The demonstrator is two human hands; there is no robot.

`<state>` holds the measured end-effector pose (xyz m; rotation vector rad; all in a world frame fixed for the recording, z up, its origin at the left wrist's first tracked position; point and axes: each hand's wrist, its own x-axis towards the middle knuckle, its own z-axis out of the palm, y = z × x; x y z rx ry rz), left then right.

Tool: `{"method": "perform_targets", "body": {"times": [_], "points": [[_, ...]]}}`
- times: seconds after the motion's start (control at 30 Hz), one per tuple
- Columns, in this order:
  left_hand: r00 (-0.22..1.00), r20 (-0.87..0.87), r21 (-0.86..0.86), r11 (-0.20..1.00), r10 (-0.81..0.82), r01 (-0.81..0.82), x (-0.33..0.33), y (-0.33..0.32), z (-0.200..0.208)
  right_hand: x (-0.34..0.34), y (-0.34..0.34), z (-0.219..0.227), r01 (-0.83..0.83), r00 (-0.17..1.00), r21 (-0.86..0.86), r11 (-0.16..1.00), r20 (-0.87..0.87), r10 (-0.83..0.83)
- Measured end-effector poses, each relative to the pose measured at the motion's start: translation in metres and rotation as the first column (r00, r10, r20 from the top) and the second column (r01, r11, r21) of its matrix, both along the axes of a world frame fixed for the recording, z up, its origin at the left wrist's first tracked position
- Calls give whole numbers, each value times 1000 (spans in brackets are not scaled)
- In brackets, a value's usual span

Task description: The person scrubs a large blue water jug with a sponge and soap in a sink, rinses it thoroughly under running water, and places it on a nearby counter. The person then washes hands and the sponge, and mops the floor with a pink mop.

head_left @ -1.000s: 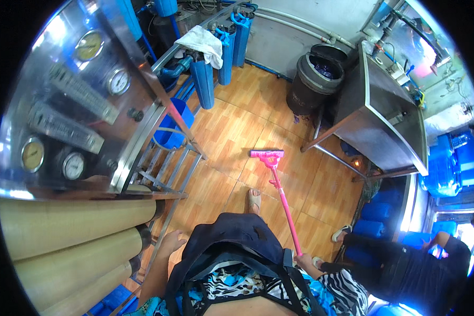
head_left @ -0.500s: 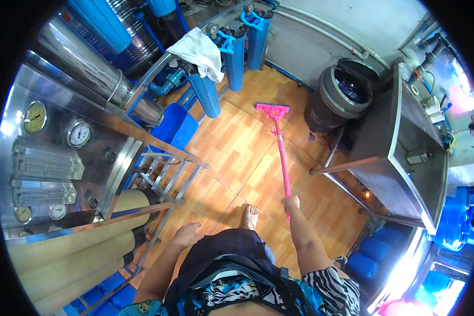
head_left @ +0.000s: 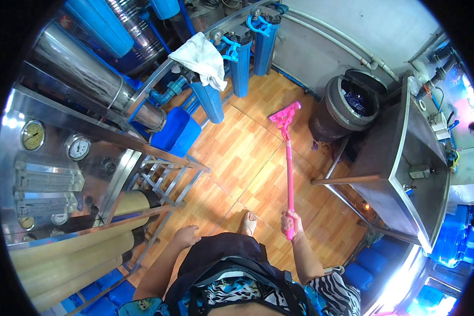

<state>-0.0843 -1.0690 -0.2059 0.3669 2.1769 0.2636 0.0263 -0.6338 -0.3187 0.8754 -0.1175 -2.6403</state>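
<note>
My right hand [head_left: 292,222] is wrapped round the lower end of a long pink handle, part of a floor squeegee [head_left: 289,174]. Its pink head [head_left: 285,114] is tilted, the right end farther away, over the wood-patterned floor [head_left: 237,152] just left of a dark bin [head_left: 332,113]. I cannot tell whether the head touches the floor. By my left thigh hangs my left hand [head_left: 186,237], holding nothing, its fingers loosely apart. One sandalled foot [head_left: 248,224] shows between the two hands.
A steel rack with gauges [head_left: 33,135] lines the left side, beside a blue tub [head_left: 176,131] and blue filter housings [head_left: 240,68]. A white cloth [head_left: 200,59] drapes over a housing. On the right stands a steel sink stand [head_left: 376,168], with blue jugs [head_left: 371,260] beneath.
The squeegee has been drawn nearer to me and its head has swung right and turned aslant. My right hand is lower, close to the handle's end. My left hand has barely moved.
</note>
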Motion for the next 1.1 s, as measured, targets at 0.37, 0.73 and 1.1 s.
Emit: {"method": "perform_targets", "body": {"times": [0.37, 0.73, 1.1], "points": [[998, 17, 7, 998, 59, -59, 17, -30, -27, 4, -19, -76, -746, 604, 541, -389, 795, -55], [975, 141, -79, 983, 174, -164, 69, -71, -60, -298, 30, -121, -520, 746, 679, -518, 657, 112], [945, 226, -63, 971, 238, -229, 55, -52, -86, -273, -14, -132, -382, 647, 635, -671, 702, 296]]}}
